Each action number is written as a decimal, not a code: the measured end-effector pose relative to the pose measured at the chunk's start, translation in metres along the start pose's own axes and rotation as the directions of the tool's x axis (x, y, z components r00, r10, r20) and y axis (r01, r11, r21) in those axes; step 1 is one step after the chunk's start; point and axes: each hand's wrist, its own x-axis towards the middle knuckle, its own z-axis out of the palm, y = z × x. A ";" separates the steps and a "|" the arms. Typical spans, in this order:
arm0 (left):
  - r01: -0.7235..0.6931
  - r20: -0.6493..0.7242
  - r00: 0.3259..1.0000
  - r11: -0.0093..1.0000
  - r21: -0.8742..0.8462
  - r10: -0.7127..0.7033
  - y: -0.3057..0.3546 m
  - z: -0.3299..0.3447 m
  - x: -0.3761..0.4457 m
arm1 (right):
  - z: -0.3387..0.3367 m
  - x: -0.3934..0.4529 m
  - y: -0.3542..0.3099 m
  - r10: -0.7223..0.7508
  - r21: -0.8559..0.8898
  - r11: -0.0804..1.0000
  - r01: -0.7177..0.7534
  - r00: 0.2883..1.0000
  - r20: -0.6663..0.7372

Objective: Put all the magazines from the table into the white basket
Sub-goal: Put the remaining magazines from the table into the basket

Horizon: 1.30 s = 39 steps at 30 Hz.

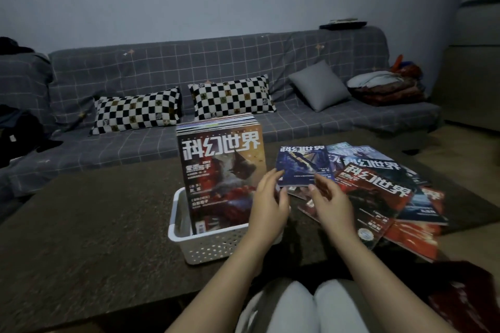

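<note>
A white perforated basket (205, 247) stands on the dark table (94, 224), with several magazines upright in it; the front one (220, 170) has an orange-red cover. To its right a blue-covered magazine (301, 165) is lifted above the table. My left hand (269, 203) holds its lower left corner and my right hand (330, 203) grips its lower edge. Several more magazines (392, 197) lie fanned out flat on the table at the right, a red one on top.
A grey checked sofa (216, 67) runs behind the table, with two chequered pillows (135, 111), a grey cushion (319, 86) and a heap of clothes (387, 86). My knees (311, 305) are at the table's near edge.
</note>
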 end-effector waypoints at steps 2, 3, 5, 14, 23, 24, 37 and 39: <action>-0.009 0.039 0.999 1.000 -0.013 0.010 0.007 0.027 0.004 | -0.021 0.004 0.013 0.009 -0.078 0.997 -0.013 0.999 -0.052; -0.004 0.065 0.998 1.000 -0.013 0.005 0.010 0.041 0.007 | -0.031 0.007 0.021 0.020 -0.114 0.993 -0.028 0.997 -0.075; 0.013 0.124 0.992 1.000 -0.002 -0.013 0.016 0.068 0.012 | -0.050 0.012 0.038 0.059 -0.164 0.983 -0.078 0.992 -0.113; 0.115 0.307 0.937 0.976 0.186 -0.169 -0.016 0.155 0.041 | -0.098 0.029 0.090 0.226 -0.319 0.905 -0.280 0.954 -0.198; 0.217 0.247 0.900 0.861 0.460 -0.359 -0.036 0.174 0.065 | -0.108 0.038 0.111 0.277 -0.443 0.814 -0.376 0.921 -0.272; 0.225 0.243 0.897 0.855 0.468 -0.369 -0.036 0.173 0.065 | -0.108 0.039 0.112 0.277 -0.430 0.818 -0.381 0.918 -0.284; 0.462 0.240 0.854 0.885 0.054 -0.461 -0.003 0.143 0.017 | -0.134 -0.009 0.089 0.372 0.030 0.918 -0.396 0.831 -0.414; 0.449 0.212 0.876 0.893 -0.037 -0.433 0.009 0.132 0.010 | -0.137 -0.019 0.077 0.344 0.075 0.935 -0.346 0.840 -0.421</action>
